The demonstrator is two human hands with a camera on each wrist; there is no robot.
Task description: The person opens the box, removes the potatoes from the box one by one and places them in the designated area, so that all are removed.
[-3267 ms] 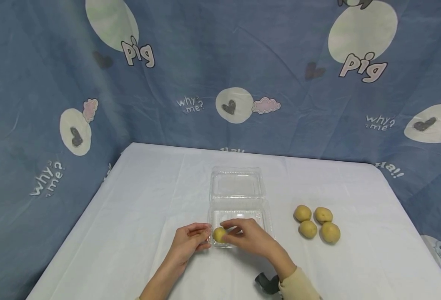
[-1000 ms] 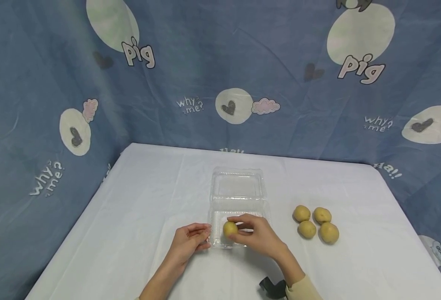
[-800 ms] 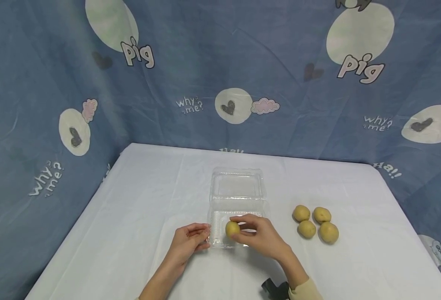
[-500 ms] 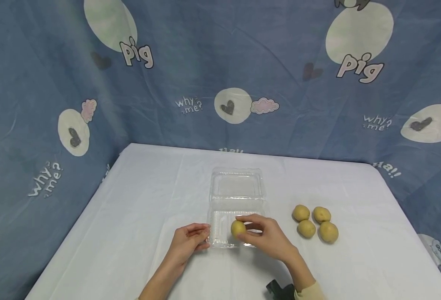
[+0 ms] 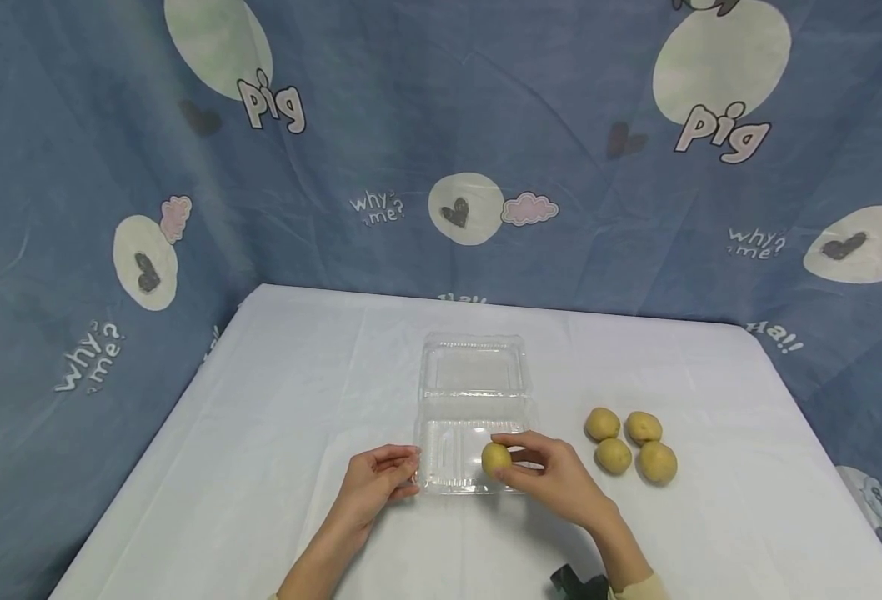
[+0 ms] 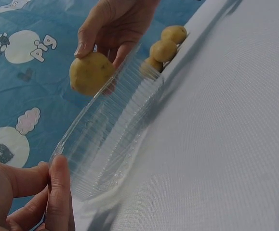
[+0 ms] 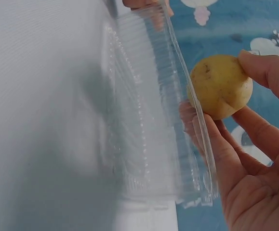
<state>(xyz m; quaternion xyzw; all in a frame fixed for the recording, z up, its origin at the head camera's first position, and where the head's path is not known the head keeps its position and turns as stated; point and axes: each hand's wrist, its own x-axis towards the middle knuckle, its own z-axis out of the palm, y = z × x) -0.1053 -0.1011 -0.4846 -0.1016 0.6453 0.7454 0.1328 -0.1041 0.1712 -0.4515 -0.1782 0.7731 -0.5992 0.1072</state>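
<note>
A clear plastic clamshell container (image 5: pixel 448 454) lies on the table, its lid (image 5: pixel 474 367) folded back away from the person. My left hand (image 5: pixel 372 485) pinches the left rim of the container's base between thumb and fingers; the left wrist view shows this grip closely. In my right hand (image 5: pixel 553 477) a yellow potato (image 5: pixel 495 460) is held between thumb and fingertips. The potato is over the right part of the base, above its rim in the left wrist view. Fingers hide part of its far side in the right wrist view (image 7: pixel 221 86).
Several more potatoes (image 5: pixel 613 457) sit close together on the white tablecloth (image 5: pixel 741 500) to the right of the container. A black device (image 5: pixel 579 583) is at the right wrist. A blue printed curtain (image 5: pixel 321 250) hangs behind the table.
My right hand has carried the potato from the container's left side rightward across the base. My left hand stays at the left rim, and the other potatoes have not moved.
</note>
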